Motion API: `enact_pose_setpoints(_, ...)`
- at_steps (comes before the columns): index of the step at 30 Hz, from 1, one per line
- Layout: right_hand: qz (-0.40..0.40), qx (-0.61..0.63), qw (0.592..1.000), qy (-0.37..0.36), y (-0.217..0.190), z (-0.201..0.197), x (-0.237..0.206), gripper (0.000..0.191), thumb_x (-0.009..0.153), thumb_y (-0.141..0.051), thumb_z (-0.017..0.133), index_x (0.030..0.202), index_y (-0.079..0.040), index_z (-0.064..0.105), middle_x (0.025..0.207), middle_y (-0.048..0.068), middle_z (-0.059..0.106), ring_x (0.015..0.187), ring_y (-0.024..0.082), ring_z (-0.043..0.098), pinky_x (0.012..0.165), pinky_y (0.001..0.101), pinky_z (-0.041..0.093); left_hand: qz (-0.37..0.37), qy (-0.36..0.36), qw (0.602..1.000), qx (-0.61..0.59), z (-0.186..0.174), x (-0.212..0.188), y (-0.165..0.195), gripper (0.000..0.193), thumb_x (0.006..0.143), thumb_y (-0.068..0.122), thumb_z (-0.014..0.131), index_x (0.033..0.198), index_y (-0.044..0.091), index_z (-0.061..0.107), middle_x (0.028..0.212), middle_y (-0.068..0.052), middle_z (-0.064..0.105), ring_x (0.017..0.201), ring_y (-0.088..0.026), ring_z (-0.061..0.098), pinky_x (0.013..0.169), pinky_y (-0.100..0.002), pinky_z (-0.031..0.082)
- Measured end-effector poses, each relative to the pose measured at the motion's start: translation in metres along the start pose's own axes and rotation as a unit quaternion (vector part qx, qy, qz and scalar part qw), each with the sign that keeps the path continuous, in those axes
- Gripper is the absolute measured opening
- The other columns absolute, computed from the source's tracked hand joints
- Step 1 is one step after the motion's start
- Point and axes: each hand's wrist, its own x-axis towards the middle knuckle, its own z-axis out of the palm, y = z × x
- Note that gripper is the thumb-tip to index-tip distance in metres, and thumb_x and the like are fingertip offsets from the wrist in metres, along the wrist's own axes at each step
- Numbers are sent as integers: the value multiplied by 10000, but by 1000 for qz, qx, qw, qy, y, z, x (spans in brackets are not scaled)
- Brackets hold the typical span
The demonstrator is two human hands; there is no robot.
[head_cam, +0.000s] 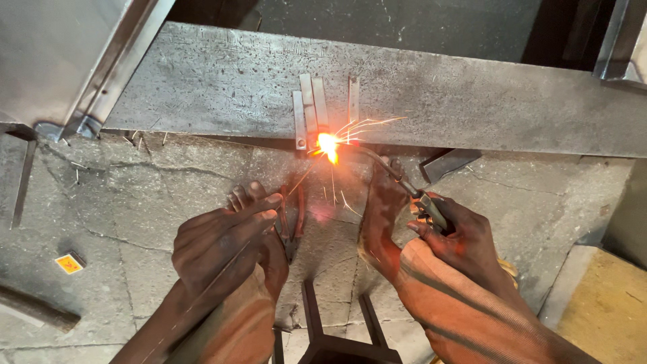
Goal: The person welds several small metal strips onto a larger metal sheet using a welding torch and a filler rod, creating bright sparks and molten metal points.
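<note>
Four thin metal strips (311,111) lie side by side on a long steel plate (472,94), well beyond the fingertips. At their near ends one bright spark (328,143) burns, throwing thin streaks toward the person. One welding holder (426,205) reaches from the right hand (458,236) up to that glow; the fingers are wrapped tight around its handle, wrist bent, forearm low. The left hand (226,239) rests on the left knee, fingers loosely together and holding nothing. Just beside its fingertips lies one pair of red-handled pliers (291,219) on the cracked concrete floor (135,202), between two bare feet.
</note>
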Motion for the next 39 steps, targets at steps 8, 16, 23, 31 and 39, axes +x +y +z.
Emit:
enact_pose_setpoints(8, 49, -15, 999, -9, 5, 0, -1, 553, 779, -202, 891, 1268, -26, 705, 810, 45, 731, 664, 77, 598, 610, 262, 547, 7, 15, 1000, 6, 2, 3, 2, 331, 854, -26, 757, 1179, 6, 698, 1156, -162, 759, 874, -179, 770, 646, -289, 517)
enact_pose_setpoints(16, 10, 11, 1000, 1, -1, -2, 0, 516, 783, -197, 875, 1240, -28, 705, 882, 28, 768, 719, 48, 641, 650, 254, 571, 17, 14, 1000, 22, 1, 4, 3, 334, 855, -26, 754, 1184, -8, 699, 1147, -173, 756, 857, -190, 762, 656, -293, 526)
enact_pose_setpoints(23, -16, 34, 999, 22, 8, -1, -5, 522, 798, -177, 864, 1262, -19, 683, 948, 48, 766, 788, 56, 677, 688, 251, 593, 17, 18, 1000, 19, 4, 2, 1, 318, 856, -34, 764, 1165, 18, 709, 1151, -152, 761, 845, -180, 754, 670, -294, 542)
enact_pose_setpoints(31, -103, 24, 994, 35, 18, 4, -8, 377, 826, -112, 871, 1166, -49, 721, 1075, 105, 784, 950, 101, 735, 792, 275, 602, 23, 33, 999, 35, 4, 3, 4, 321, 851, -79, 758, 1149, 31, 714, 1130, -139, 760, 865, -188, 760, 685, -297, 558)
enact_pose_setpoints(39, -42, 64, 997, 26, 7, 0, -6, 521, 809, -141, 859, 1280, -24, 669, 986, 50, 776, 847, 63, 708, 722, 247, 612, 24, 23, 999, 6, 2, 7, 10, 304, 854, -60, 749, 1145, 13, 706, 1146, -154, 757, 829, -180, 758, 651, -297, 536)
